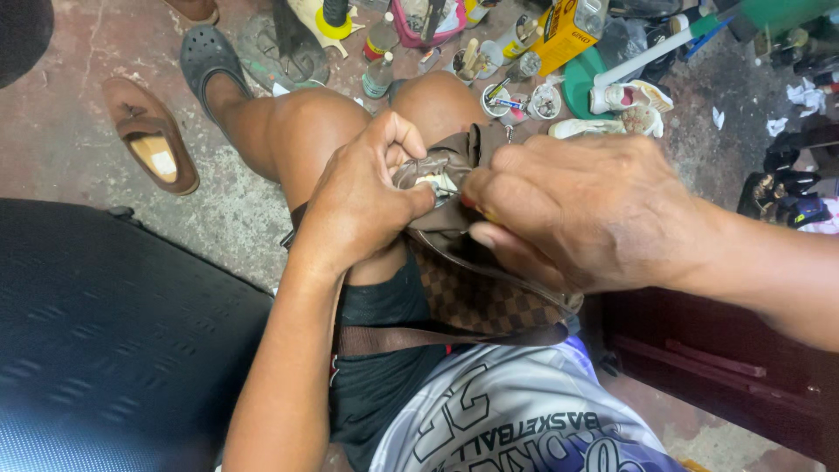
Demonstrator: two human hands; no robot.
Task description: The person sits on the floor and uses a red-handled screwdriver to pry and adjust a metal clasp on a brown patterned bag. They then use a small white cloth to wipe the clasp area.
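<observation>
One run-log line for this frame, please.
left hand: pinches brown bag at its top | right hand: grips bag opposite, small tool barely visible | bag on lap | floor: sandals, bottles

Two hands (358,201) (585,210), one brown bag (472,297), one brown sandal (149,135), one grey clog (205,57).

A brown slipper (150,135) and a grey clog (207,54) are seen on the stained concrete floor (61,52). Small bottles (379,61), a yellow box (564,31), little cups (544,101) and a green lid (578,83) are crowded beyond the knees. A dark ribbed surface (114,341) is spread at the left.
</observation>
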